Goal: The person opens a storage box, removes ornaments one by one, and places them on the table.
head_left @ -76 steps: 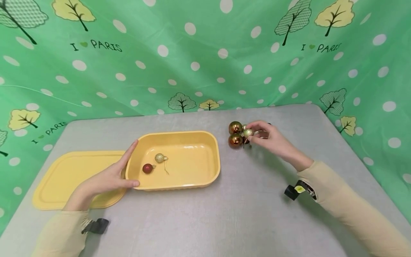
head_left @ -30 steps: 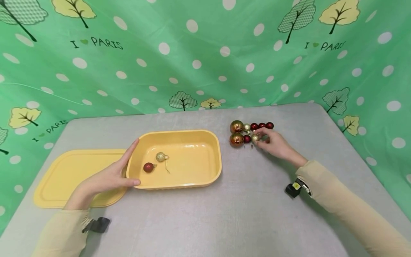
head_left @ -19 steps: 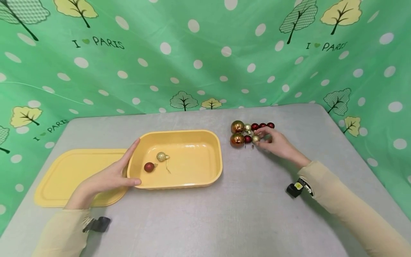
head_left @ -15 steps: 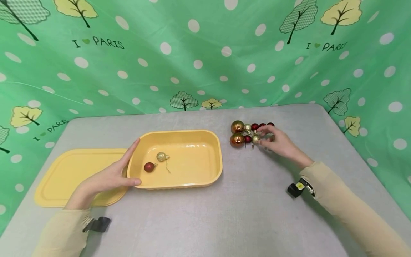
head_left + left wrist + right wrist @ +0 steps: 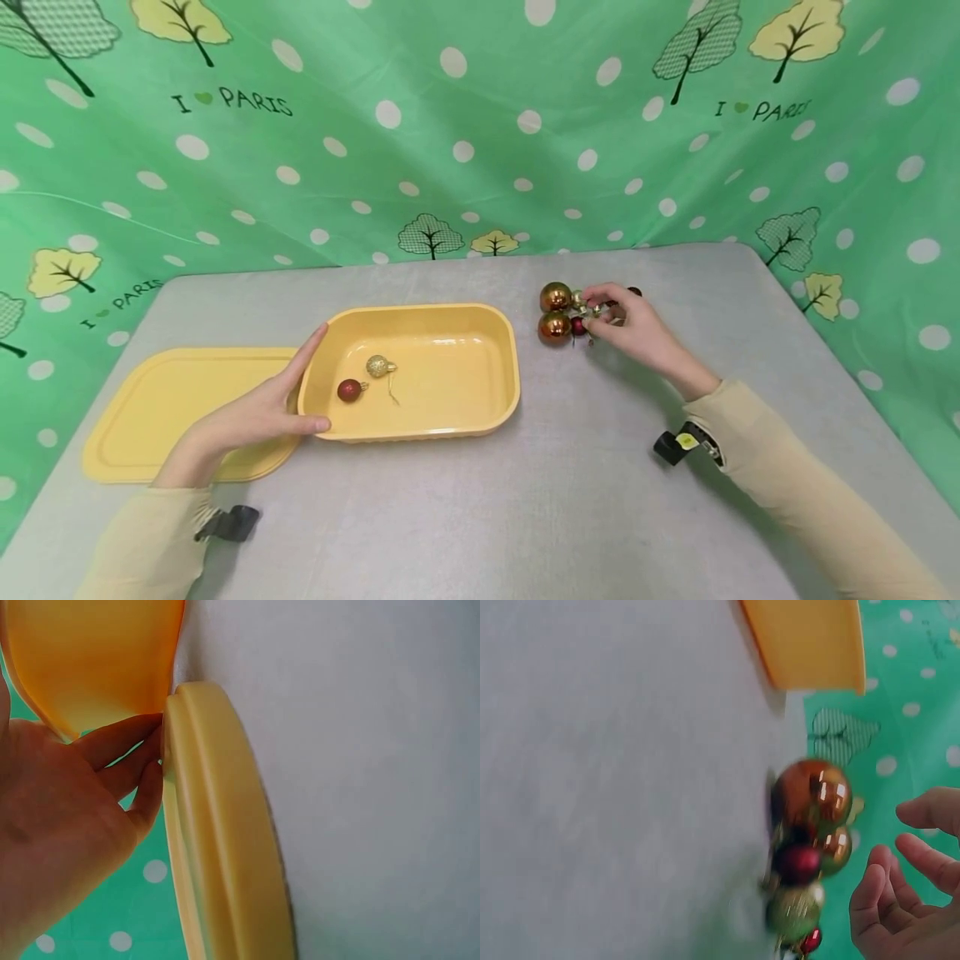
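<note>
My left hand [image 5: 247,421] braces the left end of a yellow plastic box [image 5: 420,436], thumb on the near corner and forefinger along the end. In the left wrist view, other fingertips touch the edge of the yellow lid [image 5: 225,825]. The box holds a red bauble [image 5: 348,390] and a glittery gold bauble [image 5: 377,366]. My right hand [image 5: 633,325] hovers over the bauble group, thumb and fingers apart in the right wrist view. Beneath it are two large copper baubles [image 5: 555,327], a dark red bauble [image 5: 798,862] and a glittery gold bauble [image 5: 795,911]; others are partly hidden.
The lid [image 5: 180,400] lies flat left of the box, partly under my left forearm. The grey table [image 5: 480,517] ends at a green patterned cloth [image 5: 480,183] behind. Black cameras [image 5: 671,447] are strapped to both wrists.
My right hand set a glittery gold bauble beside the front red one, let it go, then shifted left and back over the group. The left hand and box stay put.
</note>
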{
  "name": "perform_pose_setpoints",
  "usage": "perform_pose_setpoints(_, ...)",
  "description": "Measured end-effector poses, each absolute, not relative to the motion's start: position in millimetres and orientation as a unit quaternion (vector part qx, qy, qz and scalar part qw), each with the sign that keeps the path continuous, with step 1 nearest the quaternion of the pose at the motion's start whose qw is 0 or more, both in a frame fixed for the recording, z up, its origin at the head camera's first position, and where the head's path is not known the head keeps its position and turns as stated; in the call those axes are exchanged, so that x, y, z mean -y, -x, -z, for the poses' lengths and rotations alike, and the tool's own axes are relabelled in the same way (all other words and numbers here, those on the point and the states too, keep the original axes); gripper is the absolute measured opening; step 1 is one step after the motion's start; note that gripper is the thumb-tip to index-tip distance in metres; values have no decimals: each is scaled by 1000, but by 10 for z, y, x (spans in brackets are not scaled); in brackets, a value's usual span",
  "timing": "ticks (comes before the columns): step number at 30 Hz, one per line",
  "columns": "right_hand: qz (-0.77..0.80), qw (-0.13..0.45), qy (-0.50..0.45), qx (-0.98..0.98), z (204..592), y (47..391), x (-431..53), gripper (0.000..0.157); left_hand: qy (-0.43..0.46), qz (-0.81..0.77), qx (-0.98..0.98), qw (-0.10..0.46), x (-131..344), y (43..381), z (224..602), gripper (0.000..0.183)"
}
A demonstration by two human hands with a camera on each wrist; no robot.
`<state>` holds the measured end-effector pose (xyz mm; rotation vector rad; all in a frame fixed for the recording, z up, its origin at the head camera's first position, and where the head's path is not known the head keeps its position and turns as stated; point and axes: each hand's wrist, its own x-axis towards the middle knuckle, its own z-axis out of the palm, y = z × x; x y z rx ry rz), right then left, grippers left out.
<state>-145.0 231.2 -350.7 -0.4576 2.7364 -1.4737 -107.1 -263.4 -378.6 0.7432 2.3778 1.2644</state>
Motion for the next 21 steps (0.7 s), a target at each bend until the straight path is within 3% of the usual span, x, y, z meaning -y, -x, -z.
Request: perform_pose_setpoints(21, 513, 26, 227, -827, 3297, 1332, -1421, 33, -259, -463, -829, 178, 2612, 1049, 3752, 120)
